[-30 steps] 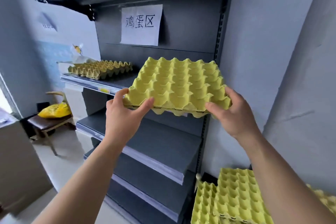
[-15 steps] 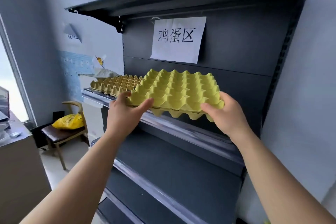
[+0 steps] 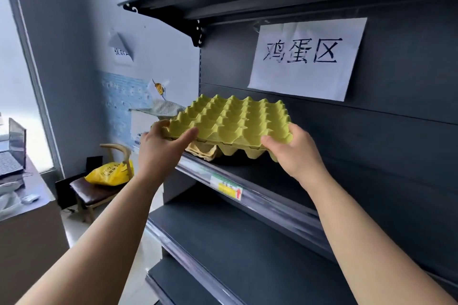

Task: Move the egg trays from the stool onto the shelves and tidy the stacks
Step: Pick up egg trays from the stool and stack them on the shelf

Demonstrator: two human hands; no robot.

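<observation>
Head view: a yellow-green moulded-pulp egg tray (image 3: 238, 119) is held roughly level by both hands at the front edge of the dark grey metal upper shelf (image 3: 272, 176). The near left corner is gripped by the left hand (image 3: 158, 153), with the thumb laid straight along the front rim. The other fingers are curled round the corner and are mostly hidden. The near right corner is gripped by the right hand (image 3: 295, 156), thumb pressed on the rim. How the fingers beneath lie cannot be told.

Change noted: one second ago the tray is recorded out in front of the shelving, well apart from the stock on the shelf. It is now brought in and to the left, and its left part is placed directly above a low stack of tan pulp trays (image 3: 202, 152) resting on that shelf. Contact between tray and stack cannot be confirmed. The right part of the tray overhangs bare shelf, so alignment is judged incomplete.

Assessment: the transfer of this tray is judged nearly done. A further shift to the left, seating of the cups and release are still required. If the tray is seated off-centre, a crooked stack is to be expected. The stool is not in view. A white paper sign with black handwritten characters (image 3: 304, 57) is fixed to the back panel above.
</observation>
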